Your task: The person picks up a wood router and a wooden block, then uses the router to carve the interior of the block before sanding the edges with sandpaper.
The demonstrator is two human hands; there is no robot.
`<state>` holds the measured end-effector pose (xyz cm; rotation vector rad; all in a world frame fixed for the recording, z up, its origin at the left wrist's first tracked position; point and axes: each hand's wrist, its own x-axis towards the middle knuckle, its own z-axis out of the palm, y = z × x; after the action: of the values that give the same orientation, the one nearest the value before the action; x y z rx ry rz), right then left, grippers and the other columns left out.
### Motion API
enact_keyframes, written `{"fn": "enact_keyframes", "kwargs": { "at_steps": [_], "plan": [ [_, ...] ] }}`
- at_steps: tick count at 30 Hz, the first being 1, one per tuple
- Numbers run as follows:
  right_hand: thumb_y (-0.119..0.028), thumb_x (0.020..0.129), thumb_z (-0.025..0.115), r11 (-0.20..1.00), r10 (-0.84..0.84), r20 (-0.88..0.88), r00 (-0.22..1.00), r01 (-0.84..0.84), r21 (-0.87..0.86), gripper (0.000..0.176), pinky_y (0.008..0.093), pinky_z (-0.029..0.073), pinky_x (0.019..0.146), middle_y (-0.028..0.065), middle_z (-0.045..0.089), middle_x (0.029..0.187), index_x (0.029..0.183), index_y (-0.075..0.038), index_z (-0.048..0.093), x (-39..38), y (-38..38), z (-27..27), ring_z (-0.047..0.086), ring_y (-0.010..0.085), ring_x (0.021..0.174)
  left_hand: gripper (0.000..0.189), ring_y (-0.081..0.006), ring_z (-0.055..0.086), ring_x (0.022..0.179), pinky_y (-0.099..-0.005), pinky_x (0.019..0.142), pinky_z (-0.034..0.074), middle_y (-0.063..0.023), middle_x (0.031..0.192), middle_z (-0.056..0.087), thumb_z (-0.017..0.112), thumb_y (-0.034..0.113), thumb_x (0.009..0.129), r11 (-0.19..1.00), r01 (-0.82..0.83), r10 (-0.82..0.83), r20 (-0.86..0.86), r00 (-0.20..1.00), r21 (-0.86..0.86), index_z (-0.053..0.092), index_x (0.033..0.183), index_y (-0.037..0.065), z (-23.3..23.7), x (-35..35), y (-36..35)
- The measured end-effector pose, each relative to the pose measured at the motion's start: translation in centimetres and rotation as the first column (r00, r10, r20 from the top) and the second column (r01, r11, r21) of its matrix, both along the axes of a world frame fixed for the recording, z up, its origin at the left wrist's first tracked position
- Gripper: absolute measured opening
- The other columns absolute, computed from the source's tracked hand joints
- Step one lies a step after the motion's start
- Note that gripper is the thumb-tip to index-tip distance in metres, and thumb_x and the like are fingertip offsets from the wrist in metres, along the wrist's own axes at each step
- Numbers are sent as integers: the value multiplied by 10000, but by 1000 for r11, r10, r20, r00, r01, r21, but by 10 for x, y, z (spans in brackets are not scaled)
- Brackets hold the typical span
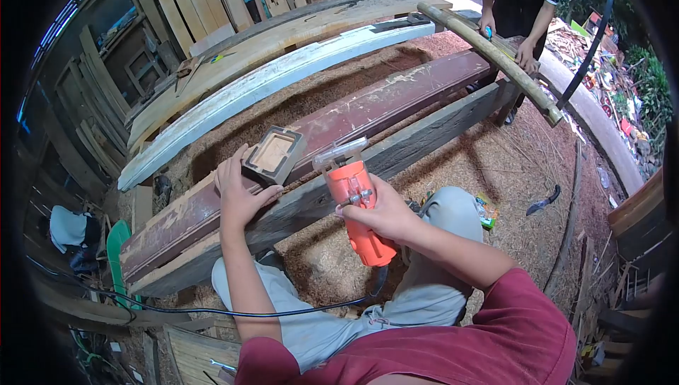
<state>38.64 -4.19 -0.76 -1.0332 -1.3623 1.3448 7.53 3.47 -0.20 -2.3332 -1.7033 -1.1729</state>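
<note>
While the left grip (pixel 240 200) holds the wooden block (pixel 273 153), the right grip (pixel 387 210) holds an orange tool (pixel 349 181). Keep it clear of the left grip.

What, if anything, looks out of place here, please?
A dark tool, possibly a knife, lies loose on the shavings-strewn ground, where it could be stepped on. Pale patches, perhaps scuffs or dust, mottle the maroon beam.
</note>
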Motion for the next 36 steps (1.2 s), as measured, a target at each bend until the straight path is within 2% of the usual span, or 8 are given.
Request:
{"fn": "enact_keyframes", "kwargs": {
  "at_steps": [6,9,18,24,27,30,33,36],
  "plan": [
    [-260,854,879,1000,11,27,1000,-11,-21,506,321,555,875,55,698,1032,1200,-15,603,-1,-1,2,662,125,931,885,-267,510,1024,-442,967,396,-33,985,596,996,354,611,999,9,-8,23,1000,-31,640,1397,156,2,4,-3],
    [-255,856,876,1000,10,10,1000,-9,-23,502,320,553,872,52,694,1031,1202,-15,601,-3,-2,1,660,123,930,771,-261,518,1040,-433,1006,382,-19,961,616,986,331,633,993,72,-66,-67,996,93,686,1322,158,3,2,0],
    [-238,858,874,998,53,26,998,-52,-44,493,322,553,869,45,692,1022,1201,-13,600,-2,-5,9,658,117,926,730,-282,537,1120,-432,1070,358,-35,969,638,989,337,608,991,130,-130,-6,991,39,718,1249,118,11,2,-7],
    [-254,840,891,997,64,127,990,-59,-39,531,324,556,861,51,695,1013,1211,-7,602,-3,-8,6,660,129,914,1078,-349,552,1188,-491,1098,397,-102,1233,634,1015,415,544,990,131,-135,70,988,55,574,1477,103,6,-1,-3],
    [-271,828,902,996,85,158,984,-80,-42,563,326,558,861,61,700,1019,1226,-6,603,-5,-7,2,666,139,918,1295,-417,531,1346,-523,1161,409,-188,1400,614,1011,403,549,991,-23,28,-33,999,134,379,1644,126,1,8,-1],
    [-283,827,905,992,124,187,975,-116,-48,586,328,559,868,72,704,1037,1245,-7,602,-9,-6,7,671,143,932,1404,-456,491,1434,-529,1192,402,-240,1521,560,1009,403,568,995,-30,28,-17,999,-95,235,1709,133,-2,7,2],
    [-292,832,903,986,165,228,960,-154,-64,609,333,559,889,83,707,1068,1271,-4,598,-14,-5,15,675,149,962,1430,-445,482,1437,-514,1216,375,-242,1533,541,1000,552,580,988,5,-1,28,1000,-152,248,1683,40,1,4,3],
    [-298,834,902,977,213,287,934,-197,-84,636,340,556,914,93,706,1096,1300,3,590,-17,0,16,678,160,995,1446,-448,473,1453,-516,1232,362,-254,1558,521,1007,538,575,991,20,-19,12,1000,-131,228,1686,39,0,2,5]
  ]
}}
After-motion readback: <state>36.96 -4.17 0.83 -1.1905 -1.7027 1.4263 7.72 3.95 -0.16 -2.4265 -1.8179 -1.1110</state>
